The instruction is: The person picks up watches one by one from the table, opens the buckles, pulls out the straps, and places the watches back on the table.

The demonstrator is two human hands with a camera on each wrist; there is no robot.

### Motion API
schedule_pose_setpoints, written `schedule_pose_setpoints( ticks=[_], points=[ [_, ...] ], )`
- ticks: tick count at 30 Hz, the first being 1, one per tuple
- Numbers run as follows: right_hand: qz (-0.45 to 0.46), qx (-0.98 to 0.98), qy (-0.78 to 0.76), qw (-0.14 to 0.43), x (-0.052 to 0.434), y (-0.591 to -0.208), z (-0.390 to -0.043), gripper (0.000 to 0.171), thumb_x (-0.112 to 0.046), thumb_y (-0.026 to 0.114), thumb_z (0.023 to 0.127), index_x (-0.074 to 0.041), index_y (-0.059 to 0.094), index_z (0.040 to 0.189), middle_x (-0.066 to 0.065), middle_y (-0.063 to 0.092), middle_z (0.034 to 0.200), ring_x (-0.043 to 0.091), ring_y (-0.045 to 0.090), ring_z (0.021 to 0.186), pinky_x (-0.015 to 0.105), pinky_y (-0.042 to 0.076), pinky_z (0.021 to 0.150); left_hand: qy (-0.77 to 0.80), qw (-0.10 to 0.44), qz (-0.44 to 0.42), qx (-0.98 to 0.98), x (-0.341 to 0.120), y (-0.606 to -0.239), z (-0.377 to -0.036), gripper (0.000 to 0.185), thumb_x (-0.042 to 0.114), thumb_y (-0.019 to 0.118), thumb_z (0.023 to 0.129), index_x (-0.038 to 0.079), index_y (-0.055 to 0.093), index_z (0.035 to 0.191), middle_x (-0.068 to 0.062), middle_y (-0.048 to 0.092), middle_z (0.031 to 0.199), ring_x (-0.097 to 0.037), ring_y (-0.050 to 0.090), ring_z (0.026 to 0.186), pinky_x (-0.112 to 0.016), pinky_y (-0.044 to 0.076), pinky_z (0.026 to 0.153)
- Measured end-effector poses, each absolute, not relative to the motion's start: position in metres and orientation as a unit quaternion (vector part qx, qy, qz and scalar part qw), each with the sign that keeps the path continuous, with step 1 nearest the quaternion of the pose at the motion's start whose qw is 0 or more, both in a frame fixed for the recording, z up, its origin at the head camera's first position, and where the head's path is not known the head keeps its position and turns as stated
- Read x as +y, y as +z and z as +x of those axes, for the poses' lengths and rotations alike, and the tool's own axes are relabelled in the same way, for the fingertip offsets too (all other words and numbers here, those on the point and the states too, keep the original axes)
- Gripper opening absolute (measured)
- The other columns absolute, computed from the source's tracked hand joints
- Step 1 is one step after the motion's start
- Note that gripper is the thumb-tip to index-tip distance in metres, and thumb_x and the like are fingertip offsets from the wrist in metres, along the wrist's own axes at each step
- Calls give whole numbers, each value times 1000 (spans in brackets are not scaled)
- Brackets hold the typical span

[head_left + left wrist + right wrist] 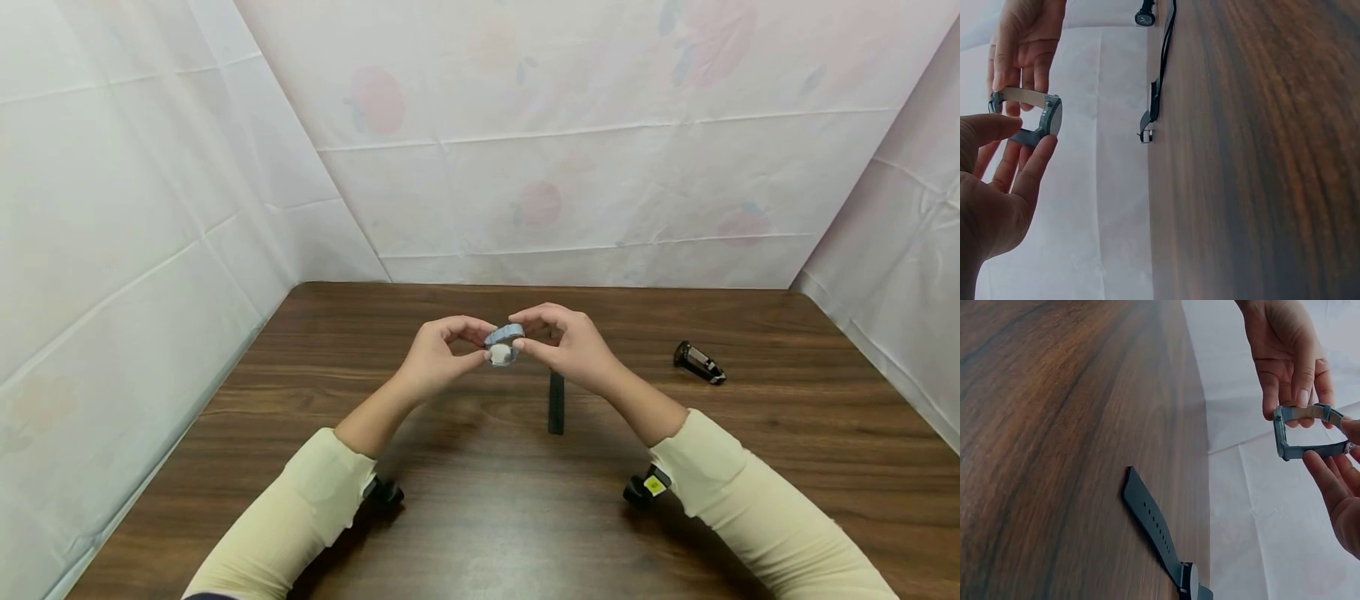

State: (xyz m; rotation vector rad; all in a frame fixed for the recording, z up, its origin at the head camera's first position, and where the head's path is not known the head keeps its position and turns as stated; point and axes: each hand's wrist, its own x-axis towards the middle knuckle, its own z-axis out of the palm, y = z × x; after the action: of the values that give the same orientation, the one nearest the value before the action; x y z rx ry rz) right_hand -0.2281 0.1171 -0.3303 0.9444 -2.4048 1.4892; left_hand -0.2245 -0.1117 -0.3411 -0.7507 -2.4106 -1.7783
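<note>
A small grey-blue wristwatch with a closed loop strap [503, 343] is held up above the dark brown wooden table [480, 517], pinched between both hands at once. By the left hand [437, 357] the watch [1030, 116] is gripped with thumb and curled fingers [1034, 164] at the case end; by the right hand [570, 343] the strap side [1310, 431] is pinched between thumb and fingertips [1302, 387]. The fingers of both hands are narrowly closed on the watch, nothing else being held.

Just below and behind the right fingers, a black rubber watch with its perforated strap laid out flat [556, 402] is seen on the table, partly hidden by the right hand. Well apart to the right of the fingers lies a small black object of unclear kind [699, 362]. The table is enclosed by white cloth walls with a faint floral print [570, 167].
</note>
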Motion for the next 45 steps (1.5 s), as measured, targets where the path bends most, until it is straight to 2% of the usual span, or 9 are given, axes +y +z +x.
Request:
schedule_pose_setpoints(
  ticks=[6, 12, 17, 24, 30, 36, 41, 45],
  points=[
    [316, -790, 522, 65, 121, -331, -225, 23, -13, 73, 89, -9, 70, 111, 0, 68, 105, 17, 64, 96, 43, 54, 80, -576, 26, -251, -778, -110, -341, -222, 25, -5, 73, 84, 2, 71, 108, -11, 70, 100, -25, 63, 97, -38, 54, 83],
    [316, -794, 515, 64, 123, -330, -222, 19, -11, 72, 89, -7, 69, 108, 3, 68, 103, 17, 63, 94, 34, 55, 75, -558, 39, -273, -783, -108, -343, -221, 26, -6, 73, 83, 3, 71, 107, -7, 70, 98, -21, 63, 95, -32, 56, 77],
    [316, -796, 512, 64, 124, -332, -220, 19, -8, 71, 89, -4, 68, 107, 6, 66, 104, 19, 63, 93, 30, 55, 72, -554, 40, -280, -783, -106, -345, -221, 25, -2, 75, 83, 2, 71, 107, -7, 68, 100, -21, 63, 97, -40, 58, 79],
    [316, -799, 508, 68, 126, -335, -217, 19, -6, 71, 89, -2, 67, 107, 8, 64, 104, 20, 61, 92, 37, 56, 72, -564, 23, -261, -783, -100, -347, -221, 26, 11, 77, 85, 4, 71, 109, -7, 68, 104, -20, 62, 98, -47, 54, 85],
    [328, -795, 503, 80, 128, -335, -216, 17, -6, 70, 90, -4, 67, 107, 6, 64, 103, 19, 61, 90, 32, 55, 67, -553, 36, -260, -791, -95, -344, -217, 22, 6, 76, 85, -1, 71, 106, -13, 68, 103, -27, 62, 98, -53, 49, 91],
    [333, -790, 507, 88, 130, -335, -215, 17, -5, 71, 89, -4, 68, 106, 6, 64, 102, 19, 60, 89, 25, 53, 65, -556, 43, -267, -786, -91, -323, -200, 18, -1, 74, 84, -6, 70, 101, -18, 68, 99, -35, 62, 96, -60, 47, 91],
    [332, -787, 514, 86, 132, -334, -216, 18, -4, 71, 89, -3, 68, 106, 6, 64, 102, 20, 60, 88, 25, 54, 65, -556, 42, -263, -787, -91, -321, -198, 17, -1, 74, 84, -6, 71, 100, -16, 68, 99, -33, 62, 96, -55, 52, 86],
    [332, -784, 518, 86, 133, -333, -215, 18, -3, 71, 88, -2, 67, 107, 7, 64, 102, 20, 60, 88, 26, 55, 66, -566, 29, -249, -786, -94, -337, -211, 18, 3, 76, 84, -3, 73, 101, -13, 67, 103, -29, 63, 98, -41, 57, 82]
  ],
)
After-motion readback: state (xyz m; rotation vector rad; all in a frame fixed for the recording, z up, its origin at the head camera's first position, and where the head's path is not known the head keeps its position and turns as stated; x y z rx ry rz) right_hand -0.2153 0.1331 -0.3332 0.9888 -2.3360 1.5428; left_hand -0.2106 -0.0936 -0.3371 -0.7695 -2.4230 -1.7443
